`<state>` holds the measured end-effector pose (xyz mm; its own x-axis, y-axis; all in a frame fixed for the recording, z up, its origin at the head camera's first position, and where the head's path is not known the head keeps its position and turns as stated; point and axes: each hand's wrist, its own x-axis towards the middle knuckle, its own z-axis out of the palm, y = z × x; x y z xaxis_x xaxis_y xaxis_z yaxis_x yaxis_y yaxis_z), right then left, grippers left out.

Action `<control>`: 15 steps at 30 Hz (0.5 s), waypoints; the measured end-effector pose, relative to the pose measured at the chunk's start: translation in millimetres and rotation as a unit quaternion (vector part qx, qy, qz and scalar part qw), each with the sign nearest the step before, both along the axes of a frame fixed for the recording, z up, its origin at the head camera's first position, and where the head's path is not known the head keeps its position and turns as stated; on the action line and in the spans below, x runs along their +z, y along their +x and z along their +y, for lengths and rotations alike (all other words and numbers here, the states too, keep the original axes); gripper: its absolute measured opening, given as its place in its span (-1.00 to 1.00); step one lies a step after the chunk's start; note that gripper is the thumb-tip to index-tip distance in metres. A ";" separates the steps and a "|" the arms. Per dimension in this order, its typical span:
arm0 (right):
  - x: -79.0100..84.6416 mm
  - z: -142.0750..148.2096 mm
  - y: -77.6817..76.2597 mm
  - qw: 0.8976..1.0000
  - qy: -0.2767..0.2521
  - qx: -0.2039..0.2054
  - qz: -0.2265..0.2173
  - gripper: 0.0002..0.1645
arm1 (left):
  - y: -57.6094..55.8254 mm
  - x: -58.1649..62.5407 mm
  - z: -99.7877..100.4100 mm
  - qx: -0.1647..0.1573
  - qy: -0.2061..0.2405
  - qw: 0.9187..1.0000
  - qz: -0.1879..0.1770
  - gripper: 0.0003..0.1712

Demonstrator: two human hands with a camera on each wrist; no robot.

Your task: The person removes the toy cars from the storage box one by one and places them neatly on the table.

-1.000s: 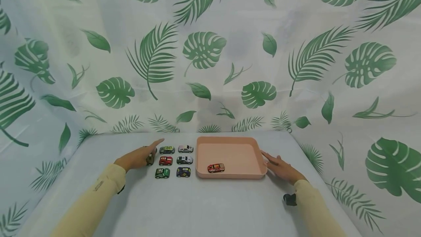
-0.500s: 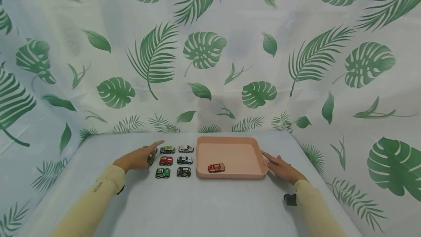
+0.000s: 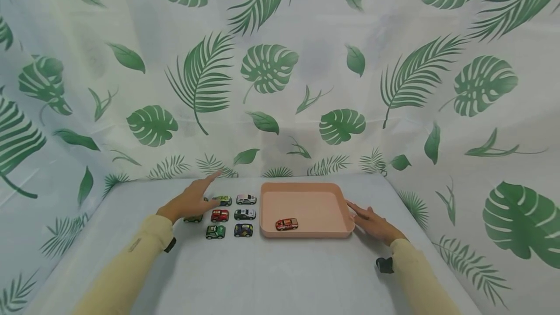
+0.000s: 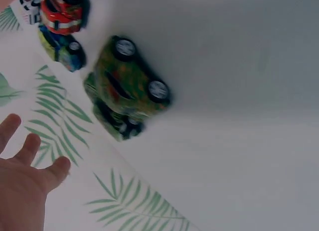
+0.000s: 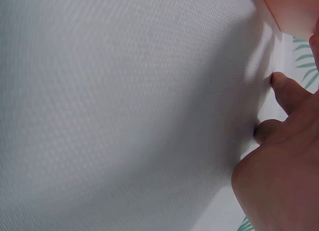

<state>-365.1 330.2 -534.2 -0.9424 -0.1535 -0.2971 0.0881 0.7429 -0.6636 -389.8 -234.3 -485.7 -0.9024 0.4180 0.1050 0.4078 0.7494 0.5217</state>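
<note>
My left hand is above the left end of a group of toy cars, fingers spread and holding nothing. Below it, partly hidden, sits a camouflage toy car. The left wrist view shows this camouflage car on the table, with a green one close behind it. A red toy car lies at the front left inside a pink tray. My right hand rests at the tray's right side, fingers extended with the fingertips right at the rim.
Between the left hand and the tray stand two columns of toy cars: yellow-green, red and green, then white, white-and-dark and dark blue. A leaf-patterned cloth rises behind the table.
My left hand has risen from the leftmost cars and spread its fingers, uncovering the camouflage car. The right hand, the tray and the other cars stay in place.
</note>
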 end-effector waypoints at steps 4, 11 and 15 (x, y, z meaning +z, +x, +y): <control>0.5 -0.9 1.2 1.000 0.002 0.000 0.000 -0.09 | -6.0 6.3 15.2 -0.013 0.013 1.000 0.010 0.02; 1.1 -1.9 2.9 1.000 0.005 -0.007 -0.003 -0.09 | -20.5 19.7 44.6 -0.042 0.012 0.999 0.022 0.03; 2.1 -1.8 2.3 1.000 0.002 -0.002 -0.001 -0.09 | -25.2 28.2 61.3 -0.046 0.012 0.999 0.012 0.03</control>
